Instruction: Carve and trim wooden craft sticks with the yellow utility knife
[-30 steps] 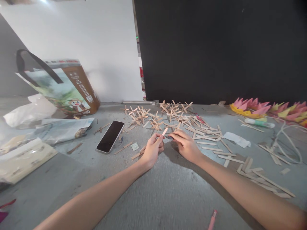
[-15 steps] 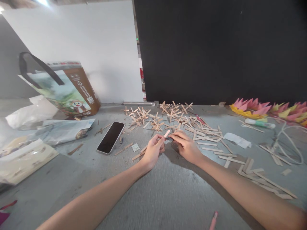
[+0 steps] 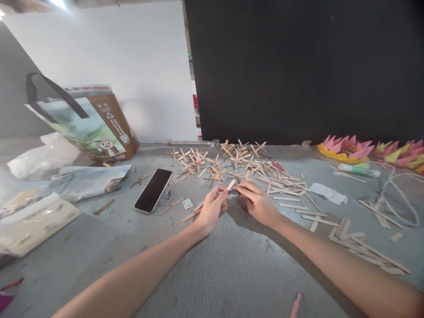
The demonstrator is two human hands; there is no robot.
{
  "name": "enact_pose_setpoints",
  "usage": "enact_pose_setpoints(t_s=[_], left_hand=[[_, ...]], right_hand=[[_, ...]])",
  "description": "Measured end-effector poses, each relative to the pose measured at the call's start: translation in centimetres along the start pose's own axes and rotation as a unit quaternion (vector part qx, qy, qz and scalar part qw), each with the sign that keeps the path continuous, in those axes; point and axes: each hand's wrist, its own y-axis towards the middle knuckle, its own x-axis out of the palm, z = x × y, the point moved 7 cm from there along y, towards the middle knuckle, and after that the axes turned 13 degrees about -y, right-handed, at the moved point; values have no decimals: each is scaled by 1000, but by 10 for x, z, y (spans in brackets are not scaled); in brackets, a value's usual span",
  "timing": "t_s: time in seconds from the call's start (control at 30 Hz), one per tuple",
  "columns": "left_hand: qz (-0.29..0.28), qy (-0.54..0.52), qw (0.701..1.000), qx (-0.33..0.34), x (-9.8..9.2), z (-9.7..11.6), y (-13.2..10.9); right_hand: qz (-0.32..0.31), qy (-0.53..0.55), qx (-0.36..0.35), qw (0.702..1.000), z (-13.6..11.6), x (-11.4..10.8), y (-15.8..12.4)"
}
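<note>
My left hand [image 3: 212,207] is closed in a pinch on a short pale wooden stick [image 3: 230,184] that points up and to the right. My right hand [image 3: 256,201] meets it from the right, fingers pressed together at the stick's lower end on something small and dark that I cannot make out. Both hands hover just over the grey table [image 3: 232,265]. Behind them lies a heap of loose flat sticks [image 3: 281,185] and several small glued stick crosses [image 3: 198,160].
A black phone [image 3: 153,189] lies face up left of my hands. A tilted paper bag [image 3: 89,123] and plastic wrappers [image 3: 39,212] fill the left side. Pink and yellow paper flowers [image 3: 364,150], a glue tube [image 3: 359,170] and a white cord [image 3: 397,198] sit at right.
My two hands have drawn slightly closer together, so the right fingertips now touch the stick's base. The view has shifted down a little.
</note>
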Motion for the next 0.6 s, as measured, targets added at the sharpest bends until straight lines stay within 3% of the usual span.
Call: enact_pose_setpoints(t_s=[0.6], left_hand=[[-7, -9, 1000, 3, 2, 2, -1]], right_hand=[[-4, 8, 2, 1000, -2, -1, 0]])
